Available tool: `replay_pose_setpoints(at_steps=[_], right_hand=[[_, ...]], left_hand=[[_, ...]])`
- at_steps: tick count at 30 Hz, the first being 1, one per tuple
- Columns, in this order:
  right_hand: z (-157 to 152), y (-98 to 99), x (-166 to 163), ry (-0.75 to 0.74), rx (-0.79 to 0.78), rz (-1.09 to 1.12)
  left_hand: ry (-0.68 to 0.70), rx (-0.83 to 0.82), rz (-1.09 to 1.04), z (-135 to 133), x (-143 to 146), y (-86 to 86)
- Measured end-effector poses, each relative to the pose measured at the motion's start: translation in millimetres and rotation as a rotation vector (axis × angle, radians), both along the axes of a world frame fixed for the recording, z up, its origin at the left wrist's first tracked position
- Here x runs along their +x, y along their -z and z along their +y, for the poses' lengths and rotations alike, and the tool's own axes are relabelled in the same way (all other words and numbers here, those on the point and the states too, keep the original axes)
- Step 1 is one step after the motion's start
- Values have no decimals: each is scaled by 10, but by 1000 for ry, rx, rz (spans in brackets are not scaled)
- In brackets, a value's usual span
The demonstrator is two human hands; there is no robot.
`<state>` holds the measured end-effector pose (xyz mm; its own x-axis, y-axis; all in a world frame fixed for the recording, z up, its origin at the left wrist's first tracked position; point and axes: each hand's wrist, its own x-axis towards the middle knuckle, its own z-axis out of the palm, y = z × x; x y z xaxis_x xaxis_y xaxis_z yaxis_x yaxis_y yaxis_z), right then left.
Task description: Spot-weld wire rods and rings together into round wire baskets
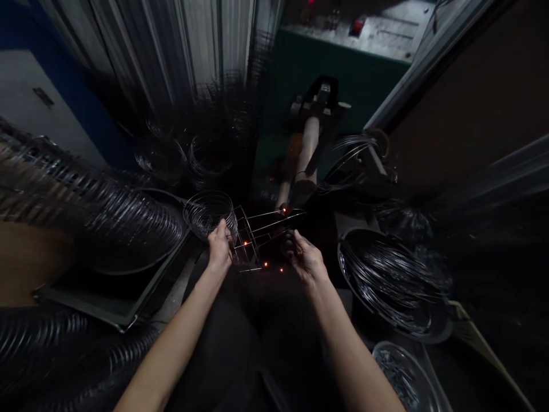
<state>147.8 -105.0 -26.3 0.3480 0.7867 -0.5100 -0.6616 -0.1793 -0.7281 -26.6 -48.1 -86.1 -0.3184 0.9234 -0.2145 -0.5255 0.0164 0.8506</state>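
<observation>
My left hand (221, 245) is closed around the near left side of a wire frame (254, 236), built of thin metal rods with cross wires. The frame's long rods reach right, under the tip of a welding machine's arm (307, 150). A glowing orange spot (283, 210) shows at that tip, and several more sparks are scattered below. Just right of the frame, my right hand (305, 256) has its fingers curled together. Its fingertips are dark, and whatever they pinch is lost in shadow. Behind my left hand lies a stack of wire rings (208, 212).
A green machine body (343, 74) with a red switch (357, 26) stands ahead. On the right are a basin of bent wires (390, 280) and a clear bowl of small metal pieces (398, 372). Coiled wire rings (141, 212) fill the left, above a tray (98, 300).
</observation>
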Motion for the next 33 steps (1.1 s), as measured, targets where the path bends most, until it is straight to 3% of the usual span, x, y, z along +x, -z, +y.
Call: replay_pose_setpoints(at_steps=[8,26,33], right_hand=[[-106,16,87,16,-16,-80],[-195,81,142,49,-8,49],[-479,105,211,19,-43,83]], left_hand=[[-32,20,30,131,-13,-10],[-125,23,173,109,-10,-139],[-161,85,208,107,30,-107]])
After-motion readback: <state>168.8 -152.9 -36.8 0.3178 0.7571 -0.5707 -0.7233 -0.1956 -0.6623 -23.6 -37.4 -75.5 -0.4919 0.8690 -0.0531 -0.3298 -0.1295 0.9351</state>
